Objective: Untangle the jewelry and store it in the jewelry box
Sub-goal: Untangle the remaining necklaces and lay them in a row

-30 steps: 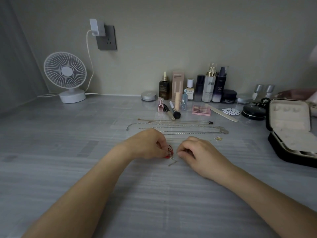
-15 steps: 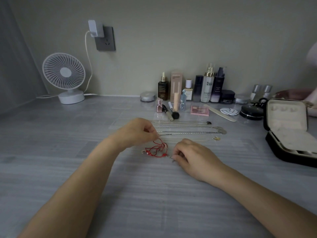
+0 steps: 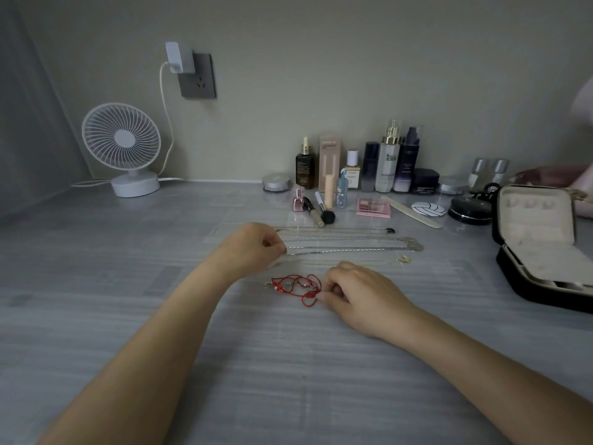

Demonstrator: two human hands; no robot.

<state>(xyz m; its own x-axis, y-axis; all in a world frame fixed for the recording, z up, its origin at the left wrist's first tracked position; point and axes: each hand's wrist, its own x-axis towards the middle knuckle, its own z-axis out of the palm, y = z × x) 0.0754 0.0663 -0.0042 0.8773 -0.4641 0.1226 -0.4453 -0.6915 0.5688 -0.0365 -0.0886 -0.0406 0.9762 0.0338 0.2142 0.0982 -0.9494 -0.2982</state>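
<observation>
A tangled red cord bracelet (image 3: 293, 284) with small metal charms lies on the grey table. My right hand (image 3: 362, 297) pinches the cord's right end between thumb and forefinger. My left hand (image 3: 253, 248) hovers above and left of the cord, apart from it. Its fingers are curled, thumb against forefinger, with nothing visible between them. It covers the left ends of several silver chains (image 3: 346, 250) laid out straight in rows. A thin chain with a small gold pendant (image 3: 405, 260) lies below them. The black jewelry box (image 3: 510, 274) stands open at the right, cream lining showing.
Cosmetic bottles (image 3: 388, 162) line the back wall, with a makeup brush (image 3: 324, 213), a pink palette (image 3: 373, 207) and a black compact (image 3: 470, 211) in front. A white desk fan (image 3: 122, 146) stands at the back left, its cable running to a wall socket.
My left hand has let go of the red cord it had lifted. The cord now lies spread on the table, held only by my right hand.
</observation>
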